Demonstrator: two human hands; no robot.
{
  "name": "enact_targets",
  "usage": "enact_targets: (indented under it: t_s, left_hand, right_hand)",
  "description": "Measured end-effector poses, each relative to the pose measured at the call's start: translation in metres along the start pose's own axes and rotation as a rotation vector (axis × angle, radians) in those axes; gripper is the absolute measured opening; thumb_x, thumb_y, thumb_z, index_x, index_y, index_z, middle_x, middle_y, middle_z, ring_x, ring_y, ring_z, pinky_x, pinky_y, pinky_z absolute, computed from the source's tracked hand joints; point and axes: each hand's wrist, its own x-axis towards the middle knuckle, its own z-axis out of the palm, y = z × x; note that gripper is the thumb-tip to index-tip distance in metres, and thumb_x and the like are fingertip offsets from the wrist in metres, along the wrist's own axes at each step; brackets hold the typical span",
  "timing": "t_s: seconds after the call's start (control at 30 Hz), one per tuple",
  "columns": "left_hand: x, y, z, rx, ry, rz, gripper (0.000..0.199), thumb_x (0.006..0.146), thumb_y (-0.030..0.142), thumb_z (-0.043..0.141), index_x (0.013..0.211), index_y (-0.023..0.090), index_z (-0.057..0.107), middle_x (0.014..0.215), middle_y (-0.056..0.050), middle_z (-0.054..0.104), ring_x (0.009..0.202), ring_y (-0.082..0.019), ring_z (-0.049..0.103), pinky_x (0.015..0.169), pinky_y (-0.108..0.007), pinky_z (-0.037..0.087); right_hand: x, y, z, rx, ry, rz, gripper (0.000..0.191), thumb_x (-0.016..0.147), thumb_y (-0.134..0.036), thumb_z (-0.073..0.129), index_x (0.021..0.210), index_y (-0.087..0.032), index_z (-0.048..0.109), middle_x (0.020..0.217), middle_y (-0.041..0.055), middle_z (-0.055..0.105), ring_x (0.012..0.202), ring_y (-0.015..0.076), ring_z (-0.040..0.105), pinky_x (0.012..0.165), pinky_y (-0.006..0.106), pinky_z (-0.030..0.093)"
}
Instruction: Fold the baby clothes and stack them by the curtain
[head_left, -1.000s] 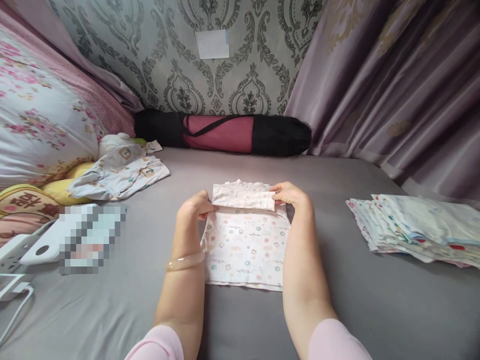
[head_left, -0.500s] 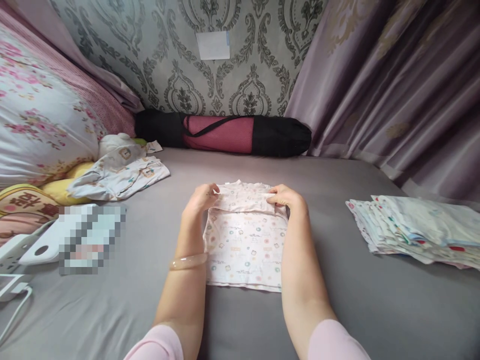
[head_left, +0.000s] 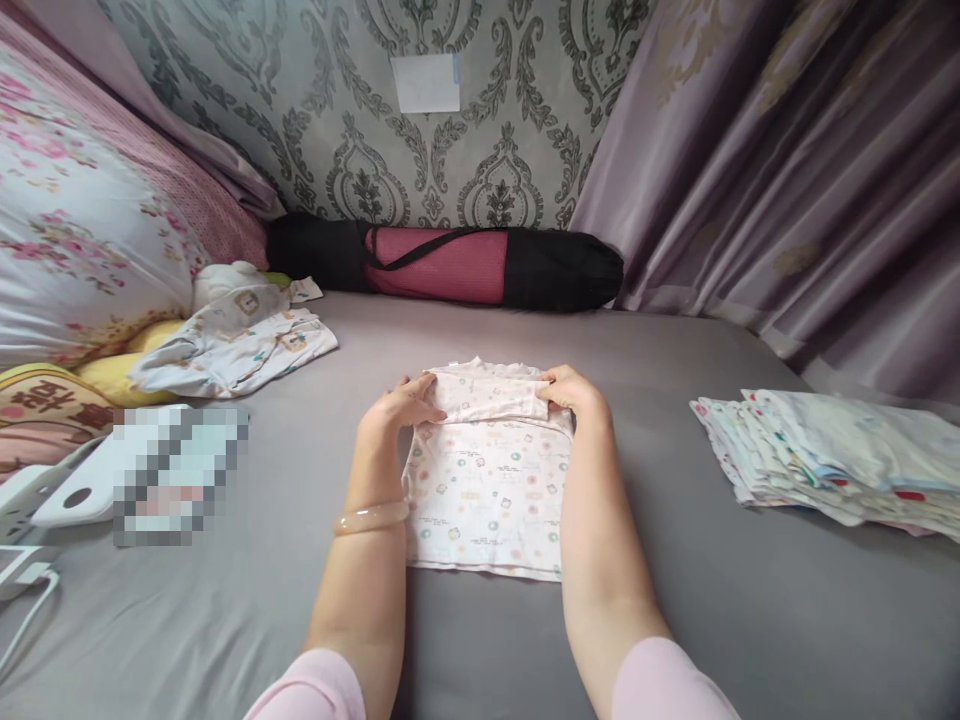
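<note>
A small white baby shirt (head_left: 487, 500) with a pastel print lies flat on the bed, its sleeve part folded across the upper end as a band. At the band's left end rests my left hand (head_left: 405, 402), thumb and fingers spread apart and touching the cloth. My right hand (head_left: 571, 392) pinches the band's right end between thumb and fingers. Some of the shirt's upper side edges are hidden behind my hands.
On the right lies a stack of folded clothes (head_left: 832, 455). A crumpled printed garment (head_left: 240, 345) sits at left by pillows and a plush toy. A pink-and-black rolled bag (head_left: 442, 265) lies along the wall. A power strip (head_left: 30, 510) and blurred flat objects (head_left: 172, 475) are at left.
My left hand has loosened, its thumb now stretched toward the band and apart from the fingers. My right hand keeps its pinch. The view has shifted slightly.
</note>
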Motion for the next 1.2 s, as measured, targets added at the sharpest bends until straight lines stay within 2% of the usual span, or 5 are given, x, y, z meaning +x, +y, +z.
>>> enact_targets:
  t_s: [0.27,0.6,0.77,0.87,1.2]
  left_hand:
    - [-0.005,0.004,-0.001,-0.027,0.052,0.015,0.068,0.069,0.026,0.069,0.135,0.027,0.053,0.155,-0.012,0.041,0.148,-0.036,0.024,0.115,-0.05,0.029]
    - [-0.006,0.018,-0.003,-0.138,0.262,0.119,0.04,0.084,0.025,0.053,0.124,0.024,0.061,0.134,-0.013,0.062,0.128,-0.031,0.054,0.107,-0.041,0.038]
    - [0.003,0.033,0.015,-0.12,0.248,0.207,0.046,0.084,0.014,0.046,0.128,0.019,0.059,0.125,-0.015,0.066,0.116,-0.027,0.061,0.095,-0.033,0.045]
    - [0.012,0.037,0.031,-0.066,0.275,0.227,0.041,0.085,0.009,0.042,0.121,0.014,0.061,0.126,-0.018,0.064,0.122,-0.028,0.056,0.103,-0.036,0.04]
    - [0.025,0.029,0.063,0.1,0.308,0.149,0.061,0.102,0.042,0.018,0.15,0.008,0.034,0.16,-0.017,0.029,0.15,-0.029,0.021,0.122,-0.047,0.016]
  right_hand:
    - [-0.004,-0.009,0.002,-0.191,0.076,0.018,0.03,0.066,-0.004,0.067,0.09,-0.021,0.073,0.073,0.0029,0.069,0.074,0.0186,0.067,0.066,0.024,0.051]
    - [-0.033,-0.052,0.019,-0.467,0.281,0.017,0.043,0.084,-0.006,0.055,0.125,-0.012,0.063,0.136,0.0263,0.053,0.127,0.0357,0.051,0.099,0.045,0.044]
    - [-0.056,-0.065,0.056,-0.622,0.188,-0.403,0.045,0.091,-0.005,0.036,0.126,-0.016,0.061,0.131,0.0188,0.06,0.125,0.0292,0.052,0.104,0.041,0.04]
    - [-0.066,-0.059,0.086,-0.659,0.015,-0.663,0.048,0.095,-0.015,0.035,0.14,-0.007,0.05,0.146,0.019,0.05,0.139,0.0281,0.041,0.116,0.039,0.027]
    - [-0.059,-0.037,0.103,-0.639,-0.04,-0.652,0.066,0.098,-0.03,0.027,0.156,-0.001,0.019,0.164,0.0145,0.017,0.152,0.0251,0.011,0.124,0.042,0.009]
